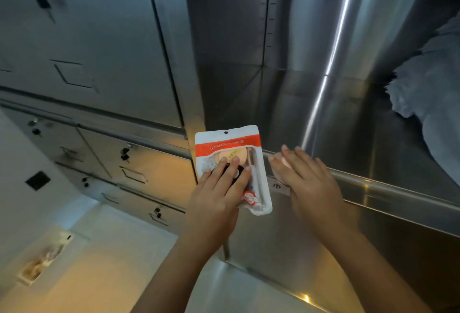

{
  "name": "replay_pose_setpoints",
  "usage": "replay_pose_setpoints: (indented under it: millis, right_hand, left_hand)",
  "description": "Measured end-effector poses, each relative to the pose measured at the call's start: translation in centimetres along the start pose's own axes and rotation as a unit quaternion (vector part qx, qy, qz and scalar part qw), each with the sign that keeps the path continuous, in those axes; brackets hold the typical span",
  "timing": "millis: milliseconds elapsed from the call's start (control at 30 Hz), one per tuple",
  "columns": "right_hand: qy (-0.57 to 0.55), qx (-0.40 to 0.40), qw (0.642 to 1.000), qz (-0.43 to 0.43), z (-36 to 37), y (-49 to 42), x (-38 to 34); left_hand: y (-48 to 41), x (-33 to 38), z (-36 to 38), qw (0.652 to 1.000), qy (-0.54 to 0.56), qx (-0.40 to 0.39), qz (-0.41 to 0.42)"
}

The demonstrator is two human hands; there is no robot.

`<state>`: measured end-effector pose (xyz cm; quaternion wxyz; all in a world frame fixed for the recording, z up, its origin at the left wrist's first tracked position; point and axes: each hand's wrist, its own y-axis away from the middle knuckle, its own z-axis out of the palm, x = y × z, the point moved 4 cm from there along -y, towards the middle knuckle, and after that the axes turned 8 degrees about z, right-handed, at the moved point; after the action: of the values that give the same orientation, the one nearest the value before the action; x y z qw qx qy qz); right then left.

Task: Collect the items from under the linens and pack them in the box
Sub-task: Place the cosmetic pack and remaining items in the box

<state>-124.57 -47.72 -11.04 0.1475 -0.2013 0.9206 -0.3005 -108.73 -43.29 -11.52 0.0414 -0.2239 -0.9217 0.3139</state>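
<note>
Nearest: two bare forearms rising from the bottom edge. Left hand (219,193) — palm down, fingers spread across the front of a flat clear packet (232,163), holding it upright. Packet: white border, red band across the top with pale lettering too blurred to read, a punched hang hole above it; inside, a peach round sponge, a dark item under the fingers, and a slim stick-shaped piece along the right side. A round red-and-white sticker sits low on its face.

Right hand (306,178) — just right of the packet, fingers extended and close together, palm turned away; a small pale pink object (283,162) shows at the fingertips, whether gripped or merely touched cannot be told.

Beyond the hands: the rounded rim (398,188) of a stainless-steel bin, its bare steel interior running far and right. Far right inside it — a heap of grey-blue fluffy linen (433,93).

Left side: grey metal cabinet doors (87,51) with small latches and label frames. Near left, on the pale floor, a shallow white tray (42,260) with indistinct contents.
</note>
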Motion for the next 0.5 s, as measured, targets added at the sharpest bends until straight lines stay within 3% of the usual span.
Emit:
replay_pose_setpoints:
  millis: [500]
  right_hand:
    - [-0.09,-0.04,0.99,-0.099,4.9,-1.7,-17.8]
  left_hand:
    - [12.9,-11.5,-6.6,0.991,-0.071,-0.012,-0.111]
